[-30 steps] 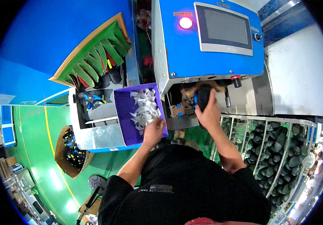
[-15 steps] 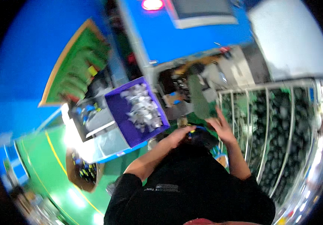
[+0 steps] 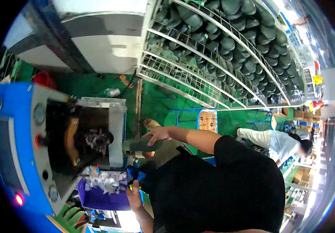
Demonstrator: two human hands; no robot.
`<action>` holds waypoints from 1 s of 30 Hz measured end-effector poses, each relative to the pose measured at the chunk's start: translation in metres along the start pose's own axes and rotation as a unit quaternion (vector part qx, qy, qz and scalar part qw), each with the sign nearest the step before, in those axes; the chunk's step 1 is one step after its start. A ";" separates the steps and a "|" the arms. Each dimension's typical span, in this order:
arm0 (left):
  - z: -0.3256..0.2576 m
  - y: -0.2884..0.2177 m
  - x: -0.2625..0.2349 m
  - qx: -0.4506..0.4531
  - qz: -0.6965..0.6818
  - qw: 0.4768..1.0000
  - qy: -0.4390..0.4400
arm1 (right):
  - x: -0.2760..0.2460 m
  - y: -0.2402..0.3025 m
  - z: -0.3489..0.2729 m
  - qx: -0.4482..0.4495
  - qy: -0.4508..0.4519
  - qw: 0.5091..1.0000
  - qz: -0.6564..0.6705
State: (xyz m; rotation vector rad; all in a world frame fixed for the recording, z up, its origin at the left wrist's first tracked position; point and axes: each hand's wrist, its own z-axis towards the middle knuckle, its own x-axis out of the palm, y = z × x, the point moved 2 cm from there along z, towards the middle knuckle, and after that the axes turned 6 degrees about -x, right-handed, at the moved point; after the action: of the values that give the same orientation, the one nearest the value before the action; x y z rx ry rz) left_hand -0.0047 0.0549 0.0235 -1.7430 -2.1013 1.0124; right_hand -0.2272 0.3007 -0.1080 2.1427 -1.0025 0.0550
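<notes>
My right hand (image 3: 159, 134) is at the end of a long grey-green sole-shaped piece (image 3: 140, 145), its fingers closed on it. The piece lies across the front of the machine's pale edge. Lower in the picture, my left hand (image 3: 135, 194) grips a dark soft-looking item with blue and yellow on it (image 3: 133, 171). Its exact kind is hard to make out, as it merges with my black shirt. Beside my left hand stands a purple bin (image 3: 105, 201) of crumpled silvery-grey pieces (image 3: 107, 181).
A blue machine (image 3: 12, 101) with a screen, a red light and a dark open cavity stands at left. A tall white wire rack (image 3: 198, 46) carries rows of dark shoe-shaped pieces. A blue-framed stool (image 3: 207, 120) is on the green floor. Another person (image 3: 276, 143) works at right.
My view has swung right, so the machine now lies left and the rack ahead. My right hand, earlier open beside the grey-green piece, has closed on it.
</notes>
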 end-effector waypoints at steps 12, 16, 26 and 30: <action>0.037 0.004 0.048 -0.265 0.134 0.955 0.030 | -0.357 -0.327 0.096 -0.011 -0.735 0.501 0.457; 0.030 -0.020 0.064 -0.239 0.143 0.960 -0.011 | -0.330 -0.230 0.075 0.108 -0.768 0.609 -0.164; -0.002 0.073 -0.041 0.026 -0.289 0.955 0.059 | -0.268 -0.241 0.088 -0.093 -0.412 0.838 -0.344; -0.084 0.199 -0.148 -0.004 -0.451 0.854 -0.259 | -0.154 -0.119 0.055 -0.104 -0.342 0.919 -0.168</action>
State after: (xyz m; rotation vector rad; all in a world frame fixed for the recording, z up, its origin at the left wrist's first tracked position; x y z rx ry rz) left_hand 0.2368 -0.0419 -0.0039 -0.2886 -2.7500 1.1914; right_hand -0.2675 0.4122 -0.2720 2.1303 -0.9303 -0.9830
